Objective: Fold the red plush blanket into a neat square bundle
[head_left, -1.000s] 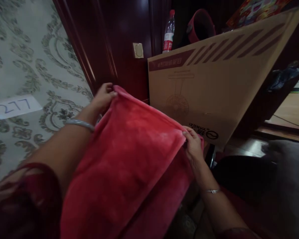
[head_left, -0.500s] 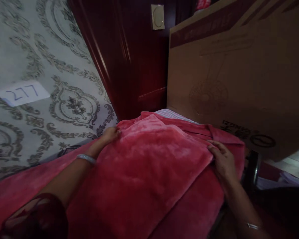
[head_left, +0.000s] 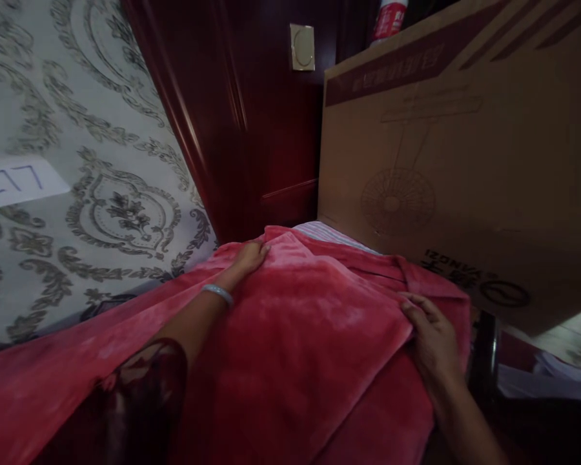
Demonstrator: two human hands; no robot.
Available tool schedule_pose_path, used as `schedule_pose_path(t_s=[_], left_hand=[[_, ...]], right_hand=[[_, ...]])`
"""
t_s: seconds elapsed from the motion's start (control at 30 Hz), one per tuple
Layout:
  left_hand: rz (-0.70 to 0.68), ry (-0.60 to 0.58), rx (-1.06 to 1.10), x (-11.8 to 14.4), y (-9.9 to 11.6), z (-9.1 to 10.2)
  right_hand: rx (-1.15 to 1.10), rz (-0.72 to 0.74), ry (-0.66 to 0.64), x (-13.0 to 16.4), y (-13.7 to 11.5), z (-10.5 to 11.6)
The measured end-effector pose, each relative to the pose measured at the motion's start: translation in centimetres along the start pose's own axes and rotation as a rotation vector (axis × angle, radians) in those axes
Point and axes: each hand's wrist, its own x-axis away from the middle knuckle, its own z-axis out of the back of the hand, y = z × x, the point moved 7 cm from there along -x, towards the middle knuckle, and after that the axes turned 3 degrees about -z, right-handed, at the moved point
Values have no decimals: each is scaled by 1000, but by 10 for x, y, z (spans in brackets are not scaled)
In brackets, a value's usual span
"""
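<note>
A red plush blanket (head_left: 319,336) lies spread before me, with folded layers and a slanting fold edge on its right half. My left hand (head_left: 252,256), a pale bangle on its wrist, is closed on the fabric near the far left part; its fingertips are partly hidden. On the right, my right hand (head_left: 430,329) pinches the corner of the upper layer between thumb and fingers. Beyond the blanket's far edge, a strip of striped cloth (head_left: 336,235) shows.
Patterned wallpaper (head_left: 126,206) with a paper marked 277 (head_left: 24,182) borders the left. A dark red wooden panel (head_left: 271,148) stands at the back. To the right rises a large cardboard box (head_left: 465,174), with a red-and-white container (head_left: 390,20) behind its top edge.
My left hand has moved right and slightly forward along the blanket. My right hand keeps its hold on the corner. The view has shifted slightly, showing more of the container.
</note>
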Motion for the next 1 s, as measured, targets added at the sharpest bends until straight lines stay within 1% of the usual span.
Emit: schedule_pose_path(t_s=[0.1,0.17,0.23,0.3,0.37,0.47,0.57,0.6,0.63,0.7,0.77,0.83,0.9,1.0], left_hand=[[26,-23,-14,-22,15,-11],[61,-28,-34,-33,21,-18],[93,-16,-57,-39,24,-23],[106,21,-73,-42,25,-24],[105,74,-79,-43,26,-18],[130,204,-65,-48,22,2],[178,357,-31,-57,13,24],[184,391,-21,-60,11,27],[186,398,-18,-63,8,26],[196,337,-22,-68,3,13],[219,232,-29,-69,-4,-9],[226,162,-27,-69,-9,-28],[211,145,-15,-69,-13,-36],[177,118,2,-69,-15,-34]], right_hand=[[30,12,-9,0,-3,0],[34,24,-16,0,-7,-2],[23,23,-14,1,-10,-3],[16,10,-25,1,-11,-5],[18,0,-60,2,-12,-7],[28,16,-85,3,-14,-9],[44,55,-55,3,-15,-8],[50,71,-42,3,-15,-7],[57,88,-28,2,-16,-6],[80,118,-10,2,-16,-6],[110,139,-5,1,-15,-6],[135,155,-5,1,-15,-6],[147,168,-3,0,-15,-6],[128,152,-2,-2,-14,-6]])
